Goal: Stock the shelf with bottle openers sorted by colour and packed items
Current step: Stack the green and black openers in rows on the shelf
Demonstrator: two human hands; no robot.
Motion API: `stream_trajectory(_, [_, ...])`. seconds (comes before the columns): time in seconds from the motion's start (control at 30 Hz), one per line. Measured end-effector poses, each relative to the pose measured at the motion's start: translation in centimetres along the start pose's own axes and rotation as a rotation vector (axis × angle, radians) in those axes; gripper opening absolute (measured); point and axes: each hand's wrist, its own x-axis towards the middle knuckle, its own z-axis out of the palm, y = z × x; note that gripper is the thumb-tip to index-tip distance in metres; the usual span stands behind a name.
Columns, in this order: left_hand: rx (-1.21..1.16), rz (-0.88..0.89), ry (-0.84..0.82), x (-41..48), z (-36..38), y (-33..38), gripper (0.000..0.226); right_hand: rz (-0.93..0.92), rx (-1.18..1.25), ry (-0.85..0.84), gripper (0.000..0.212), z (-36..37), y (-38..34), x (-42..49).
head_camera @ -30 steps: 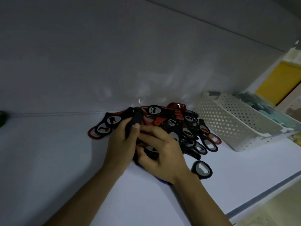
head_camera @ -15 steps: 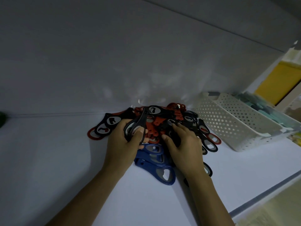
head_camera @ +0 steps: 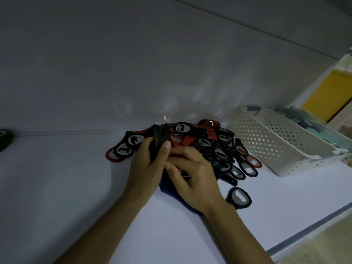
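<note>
The left hand (head_camera: 146,164) is closed around a small stack of black openers (head_camera: 157,141), thumb clamped across their near face and fingers wrapped behind. It probably serves as the collecting hand, so that one colour stays together while the other hand picks. The right hand (head_camera: 196,180) lies just beside it, touching it, with fingers curled down onto the near edge of the pile (head_camera: 209,143). Whether it has an opener pinched or is only feeling for one I cannot tell, since the fingers hide what is beneath them. Under its palm the blue openers (head_camera: 167,189) show as a dark blue edge on the shelf (head_camera: 76,187). The pile itself, red and black mixed, spreads to the far right against the back wall, so the sorting looks far from finished. A red opener (head_camera: 112,156) sticks out at the pile's left end, and a single black opener (head_camera: 239,198) lies apart at the near right. Further right stands a perforated white basket (head_camera: 276,145) holding teal pieces (head_camera: 304,121). A green object (head_camera: 4,139) shows at the far left edge.
</note>
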Motion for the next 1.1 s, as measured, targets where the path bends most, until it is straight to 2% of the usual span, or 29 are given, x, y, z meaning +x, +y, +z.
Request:
stream_trajectory(0.03, [-0.013,-0.03,0.022,0.1,-0.1,-0.1,0.006,-0.011,0.0,-0.016,0.022,0.1,0.0,0.0])
stream_trajectory(0.1, [-0.004,-0.042,0.064,0.2,-0.1,-0.3,0.008,0.024,-0.012,0.034,0.024,0.0,0.2,-0.1])
stream_trajectory(0.2, [0.026,-0.006,0.079,0.1,0.0,0.0,0.015,0.209,-0.087,0.175,0.021,-0.9,1.0,0.2])
stream_trajectory(0.27, [0.021,-0.015,0.088,0.1,0.0,0.0,0.02,0.333,-0.201,0.213,0.021,-1.7,1.7,0.9])
stream_trajectory(0.33, [0.028,-0.033,0.091,0.2,-0.1,-0.2,0.026,0.407,-0.323,0.145,0.035,-2.5,3.0,2.5])
stream_trajectory(0.4, [0.031,-0.047,0.099,0.2,-0.1,-0.2,0.032,0.493,-0.406,0.003,0.046,-2.9,4.4,4.6])
stream_trajectory(0.43, [0.029,-0.047,0.102,0.2,-0.1,-0.2,0.029,0.546,-0.434,-0.065,0.048,-2.9,5.0,5.5])
stream_trajectory(0.5, [0.016,-0.029,0.099,0.2,-0.3,-0.1,0.013,0.633,-0.483,-0.162,0.043,-2.5,6.1,6.4])
stream_trajectory(0.57, [-0.004,0.001,0.121,0.2,-0.3,0.1,0.014,0.653,-0.531,-0.185,0.033,-2.2,6.8,6.2])
stream_trajectory(0.63, [-0.034,0.012,0.149,0.3,-0.4,0.2,0.018,0.64,-0.51,-0.135,0.029,-2.0,7.4,5.5])
stream_trajectory(0.73, [-0.071,0.006,0.166,0.3,-0.2,0.3,0.021,0.658,-0.355,-0.004,0.025,-2.2,7.7,4.6])
stream_trajectory(0.9, [-0.096,-0.023,0.168,0.4,-0.2,0.2,0.021,0.734,0.26,0.323,0.013,-2.7,6.5,4.4])
stream_trajectory(1.0, [-0.077,-0.045,0.142,0.4,-0.3,0.2,0.022,0.783,0.648,0.353,0.009,-2.8,5.6,4.9])
stream_trajectory(1.1, [-0.115,-0.084,0.131,0.5,-0.3,0.4,0.022,0.789,0.922,0.289,0.011,-3.0,5.1,5.0])
